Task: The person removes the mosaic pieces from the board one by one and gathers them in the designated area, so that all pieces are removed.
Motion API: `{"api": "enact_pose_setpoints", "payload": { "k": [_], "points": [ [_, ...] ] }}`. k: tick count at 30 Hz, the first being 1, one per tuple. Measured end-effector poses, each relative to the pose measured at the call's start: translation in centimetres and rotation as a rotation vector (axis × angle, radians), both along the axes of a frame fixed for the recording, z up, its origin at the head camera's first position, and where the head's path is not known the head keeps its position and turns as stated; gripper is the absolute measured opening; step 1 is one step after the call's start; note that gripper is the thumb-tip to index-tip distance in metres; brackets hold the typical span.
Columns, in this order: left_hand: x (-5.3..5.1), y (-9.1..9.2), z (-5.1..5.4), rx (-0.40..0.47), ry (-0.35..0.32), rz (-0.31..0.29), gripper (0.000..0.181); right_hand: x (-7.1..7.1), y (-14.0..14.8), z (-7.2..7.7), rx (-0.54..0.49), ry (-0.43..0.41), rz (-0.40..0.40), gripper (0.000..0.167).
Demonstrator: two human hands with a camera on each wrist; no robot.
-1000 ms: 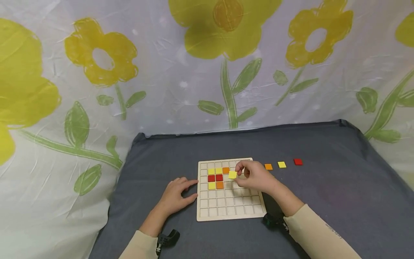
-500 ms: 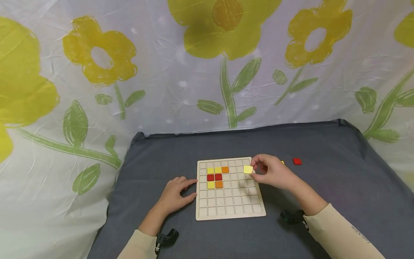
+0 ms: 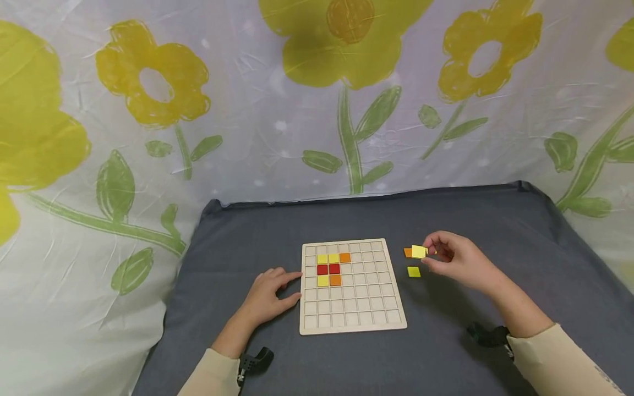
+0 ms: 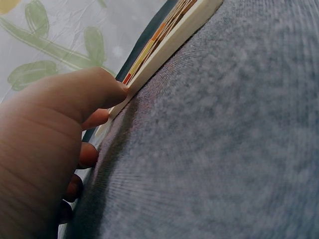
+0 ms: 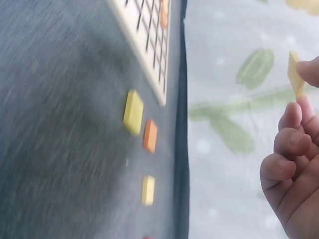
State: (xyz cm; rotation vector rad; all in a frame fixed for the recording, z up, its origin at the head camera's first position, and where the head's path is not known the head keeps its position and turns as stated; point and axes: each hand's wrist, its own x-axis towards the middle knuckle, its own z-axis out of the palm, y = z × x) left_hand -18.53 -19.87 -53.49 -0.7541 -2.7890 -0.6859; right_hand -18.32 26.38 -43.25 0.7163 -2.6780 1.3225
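Observation:
A pale wooden grid board (image 3: 351, 305) lies on the dark cloth, with several yellow, red and orange tiles in its upper-left cells. My left hand (image 3: 267, 297) touches the board's left edge with thumb and index finger; the left wrist view shows the thumb (image 4: 99, 92) against the rim. Right of the board, my right hand (image 3: 458, 258) pinches a yellow tile (image 3: 418, 252) above the cloth. In the right wrist view this tile (image 5: 295, 74) stands between thumb and fingertip. Below it lies another yellow tile (image 3: 413, 271). An orange tile (image 3: 408, 252) is partly covered by the held one.
In the right wrist view, a yellow tile (image 5: 148, 190) and an orange tile (image 5: 150, 135) rest on the cloth, with a red bit at the lower edge. Behind the cloth-covered table (image 3: 267, 231) hangs a white sheet (image 3: 247, 137) with yellow flowers.
My right hand has moved right from above the board, still pinching the yellow tile, and now covers the red tile in the head view. My left hand has stayed at the board's edge.

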Motion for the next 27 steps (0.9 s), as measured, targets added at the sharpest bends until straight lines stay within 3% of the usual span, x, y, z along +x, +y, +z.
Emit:
{"api": "enact_pose_setpoints", "payload": {
  "k": [6, 13, 27],
  "points": [
    [0.0, 0.0, 0.1, -0.007, -0.015, 0.001, 0.045, 0.2, 2.1, -0.6, 0.036, -0.003, -0.029, 0.021],
    [0.0, 0.0, 0.2, -0.005, -0.016, 0.001, 0.045, 0.2, 3.7, -1.7, 0.060, -0.078, -0.025, 0.019],
    [0.1, 0.0, 0.2, 0.003, -0.011, -0.003, 0.045, -1.7, 5.5, -4.0, 0.247, -0.217, -0.010, 0.023]
  ]
}}
